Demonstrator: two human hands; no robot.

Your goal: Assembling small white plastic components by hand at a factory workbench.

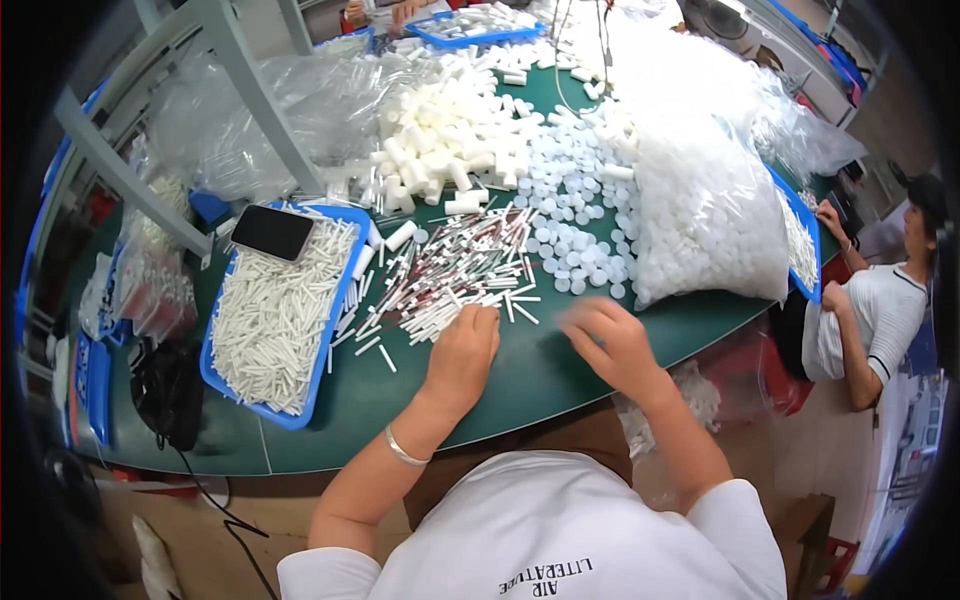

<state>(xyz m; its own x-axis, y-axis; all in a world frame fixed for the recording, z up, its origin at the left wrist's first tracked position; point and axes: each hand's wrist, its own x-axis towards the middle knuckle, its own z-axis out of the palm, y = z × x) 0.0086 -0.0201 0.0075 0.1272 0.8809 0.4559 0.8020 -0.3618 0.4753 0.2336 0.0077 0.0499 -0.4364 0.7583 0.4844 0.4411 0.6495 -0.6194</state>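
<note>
Your left hand [465, 345] has its fingers together at the rod pile's [460, 265] near edge — any grip cannot be determined. Your blurred right hand's [607, 340] fingers appear apart. Much loose stock remains beyond them; the filled tray [298, 420], leftward, possibly holds finished pieces.

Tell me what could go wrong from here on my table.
The phone lies on the far left corner of the blue tray, so a bump might tip it off. The translucent discs lie loose just beyond your right hand, so a careless sweep could mix them with the loose sticks. Some sticks lie scattered between tray and left hand, where a forearm might brush them away.
</note>
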